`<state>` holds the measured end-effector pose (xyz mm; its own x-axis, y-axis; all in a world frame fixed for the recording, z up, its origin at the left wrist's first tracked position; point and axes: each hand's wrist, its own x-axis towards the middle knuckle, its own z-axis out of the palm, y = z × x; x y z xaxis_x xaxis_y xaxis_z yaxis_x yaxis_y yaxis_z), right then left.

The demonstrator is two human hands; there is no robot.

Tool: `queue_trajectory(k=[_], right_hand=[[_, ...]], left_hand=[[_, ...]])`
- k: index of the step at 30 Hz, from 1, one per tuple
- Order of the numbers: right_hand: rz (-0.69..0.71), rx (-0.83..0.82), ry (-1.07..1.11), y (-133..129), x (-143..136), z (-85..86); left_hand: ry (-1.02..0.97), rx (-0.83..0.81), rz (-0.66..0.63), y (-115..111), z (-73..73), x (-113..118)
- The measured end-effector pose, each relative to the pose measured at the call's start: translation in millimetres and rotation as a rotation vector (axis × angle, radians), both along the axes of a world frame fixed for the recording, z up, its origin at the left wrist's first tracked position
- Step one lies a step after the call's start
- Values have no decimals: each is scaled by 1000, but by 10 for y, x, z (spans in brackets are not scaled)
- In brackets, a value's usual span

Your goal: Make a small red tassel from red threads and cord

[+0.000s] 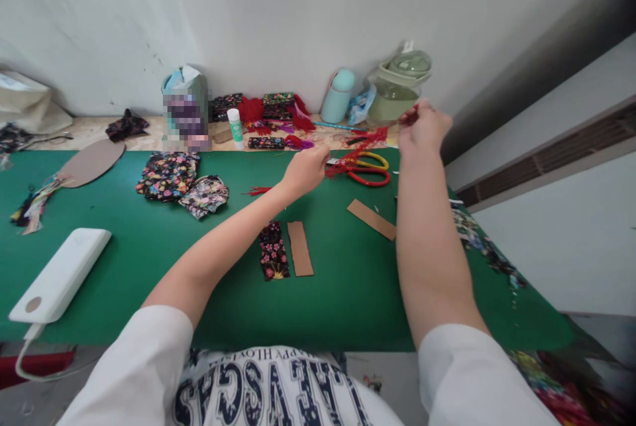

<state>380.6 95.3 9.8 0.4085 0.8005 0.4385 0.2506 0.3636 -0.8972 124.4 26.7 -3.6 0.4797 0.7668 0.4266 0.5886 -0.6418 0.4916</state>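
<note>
Red thread (pixel 358 152) stretches in loose strands between my two hands, above the back right of the green table mat. My left hand (pixel 307 169) is closed on the lower left end of it. Higher up and to the right, the fingers of my right hand (pixel 425 126) pinch the other end. Behind and below the strands lie scissors (pixel 373 178) with red and yellow handles. Closer to me are a black floral fabric strip (pixel 273 252), a cardboard strip (pixel 301 248) beside it and another cardboard strip (pixel 371 218) to the right.
A glue stick (pixel 235 129), tasselled fabric pieces (pixel 278 108), a light blue bottle (pixel 338 96) and a green jug (pixel 395 95) line the wall. Folded floral cloth (pixel 169 175), an oval board (pixel 94 162) and a white power bank (pixel 62 273) lie on the left.
</note>
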Motion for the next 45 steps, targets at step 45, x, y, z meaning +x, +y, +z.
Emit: queue_trajectory(k=[45], right_hand=[[-56, 1, -103, -105, -523, 0]], left_hand=[[-322, 64, -71, 187, 72, 343]])
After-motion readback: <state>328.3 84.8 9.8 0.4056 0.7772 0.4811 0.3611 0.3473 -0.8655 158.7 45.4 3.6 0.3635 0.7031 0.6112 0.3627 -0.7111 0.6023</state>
